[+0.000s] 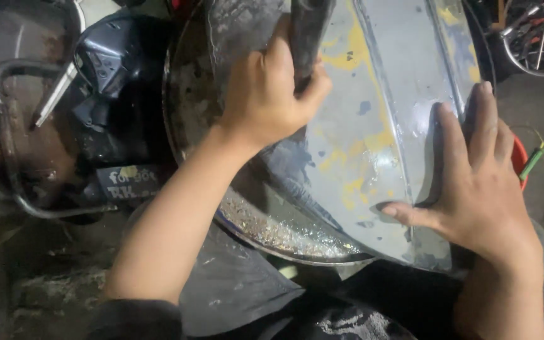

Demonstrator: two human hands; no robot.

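The work piece is a curved sheet-metal body panel (379,126), grey, with patches of yellow paint and bare filler, and two raised ribs running its length. It fills the centre and upper right of the view, resting over the person's lap and overlapping a round metal basin (272,230) whose wet, glittering rim shows just below the panel's lower edge.

The left hand (272,94) is clenched around a dark, folded abrasive piece (310,31), probably sanding paper or a pad, and presses it against the panel's upper left face. The right hand (480,182) lies flat and spread on the panel's right side, fingers along a rib, thumb pointing left; it grasps nothing and only braces the panel.

Judgement: the step in hand appears to be wet rubbing-down of the old finish. Much yellow paint remains along the ribs and mid-face, so the work looks partly done. The next stroke calls for steady pressure from the clenched hand while the flat hand keeps the panel from rocking on the basin.

Left of the panel stands a dark blue scooter body (108,88) with a bent chrome tube (7,126). To the panel's right, a red container edge (519,160) and a green-handled tool (532,162) show; above right, a bicycle wheel (536,38).
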